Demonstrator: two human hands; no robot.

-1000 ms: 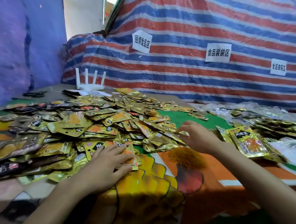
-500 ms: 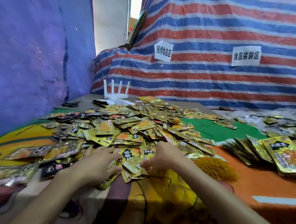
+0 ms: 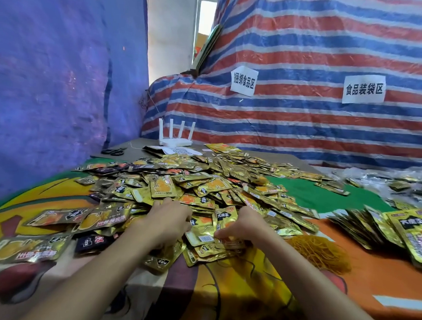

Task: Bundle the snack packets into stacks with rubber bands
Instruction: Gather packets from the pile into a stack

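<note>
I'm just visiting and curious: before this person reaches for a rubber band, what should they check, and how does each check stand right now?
1. Both hands at the snack packets: ok. The left hand and right hand are at the pile's near edge.
2. Right hand has a hold: ok. Its thumb and fingers pinch a few packets.
3. Left hand has a hold: cannot tell. Its fingers are hidden among the packets.
4. Gathered packets squared into a neat stack: not ok. They lie at mixed angles.
5. Rubber bands close by: ok. The orange heap lies just right of the right forearm, likely an easy reach.
</note>
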